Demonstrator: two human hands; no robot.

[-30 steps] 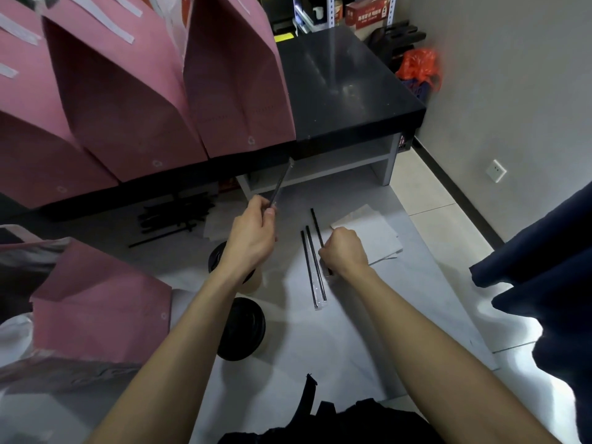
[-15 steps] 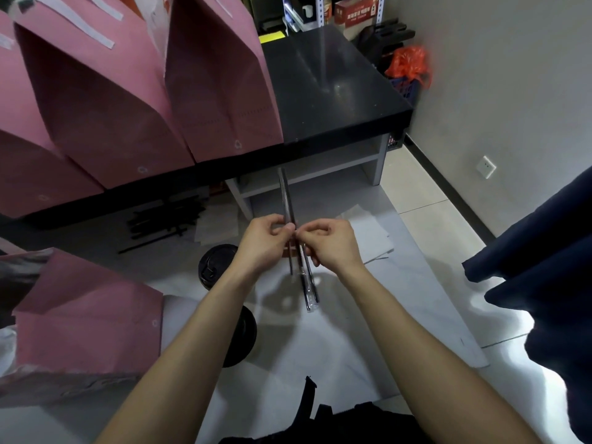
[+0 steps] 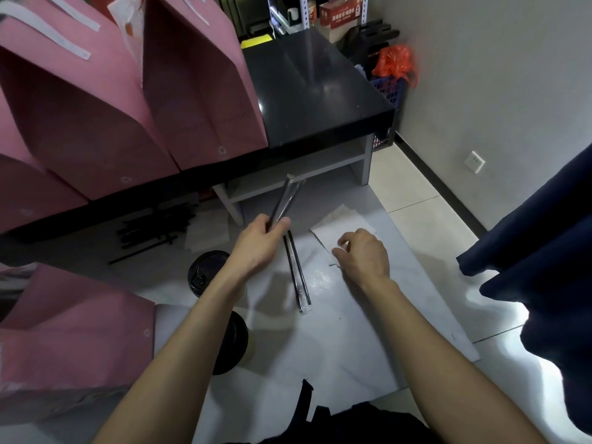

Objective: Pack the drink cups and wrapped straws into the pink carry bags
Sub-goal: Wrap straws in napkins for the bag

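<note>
- Left hand (image 3: 256, 241), frame centre, pinches two wrapped straws (image 3: 286, 200) pointing up and away.
- Right hand (image 3: 363, 254), loosely curled and holding nothing, hovers right of two more straws (image 3: 298, 277) lying between the hands.
- Cups (image 3: 208, 270) sit under the left forearm; pink bags (image 3: 179, 100) fill the upper left.

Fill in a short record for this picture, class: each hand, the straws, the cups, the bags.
left hand: grips two wrapped straws, pointing up and away
right hand: fingers loosely curled over white paper sheets, holding nothing
straws on table: two, side by side
cups: two, black lids, beside left forearm
pink bags: several standing behind, one lying at left
</note>
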